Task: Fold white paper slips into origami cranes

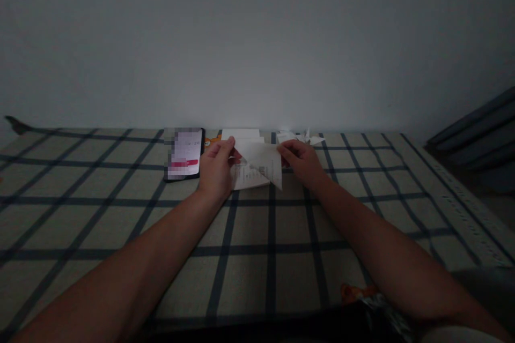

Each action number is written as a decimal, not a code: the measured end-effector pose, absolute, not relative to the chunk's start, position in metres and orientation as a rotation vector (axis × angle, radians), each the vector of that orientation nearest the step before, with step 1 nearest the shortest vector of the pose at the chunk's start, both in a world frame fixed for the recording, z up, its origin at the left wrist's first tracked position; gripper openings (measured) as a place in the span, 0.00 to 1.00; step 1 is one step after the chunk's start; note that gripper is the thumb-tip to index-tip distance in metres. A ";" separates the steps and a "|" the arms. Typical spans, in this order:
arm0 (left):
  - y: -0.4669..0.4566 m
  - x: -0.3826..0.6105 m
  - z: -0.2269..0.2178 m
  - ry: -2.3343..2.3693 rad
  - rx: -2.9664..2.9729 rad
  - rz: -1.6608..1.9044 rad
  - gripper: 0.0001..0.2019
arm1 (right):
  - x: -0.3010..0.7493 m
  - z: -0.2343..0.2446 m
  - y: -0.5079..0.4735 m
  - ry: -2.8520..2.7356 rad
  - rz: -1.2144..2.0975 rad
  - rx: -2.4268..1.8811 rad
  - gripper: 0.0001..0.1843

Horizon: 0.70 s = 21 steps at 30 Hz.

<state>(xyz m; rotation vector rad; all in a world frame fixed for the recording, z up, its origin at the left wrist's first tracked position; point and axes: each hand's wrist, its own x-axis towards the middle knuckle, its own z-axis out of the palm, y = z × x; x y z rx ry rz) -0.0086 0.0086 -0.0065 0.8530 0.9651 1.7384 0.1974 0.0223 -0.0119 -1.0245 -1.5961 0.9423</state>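
From where I stand, the printed sheet of paper (261,158) is between the two hands at the far side of the checked cloth (249,262), one corner folded diagonally over the print. The left hand (216,169) appears to pinch its left edge between thumb and fingers; the right hand (300,158) pinches the upper right edge. It looks light and thin, limp when flat, a little stiffer along the fold, and easy to crease or tear. I'd hold it lightly by the edges near the corners, fingertips only.
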 end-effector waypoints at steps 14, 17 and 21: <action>0.007 -0.006 -0.006 1.019 0.912 1.740 0.10 | 0.199 -0.013 0.022 -1.596 0.938 -1.049 0.16; 0.006 -0.006 -0.005 1.032 0.929 1.758 0.08 | 0.199 -0.011 0.022 -1.580 0.945 -1.065 0.16; 0.007 -0.007 -0.006 1.004 0.922 1.788 0.07 | 0.199 -0.009 0.021 -1.591 0.939 -1.058 0.15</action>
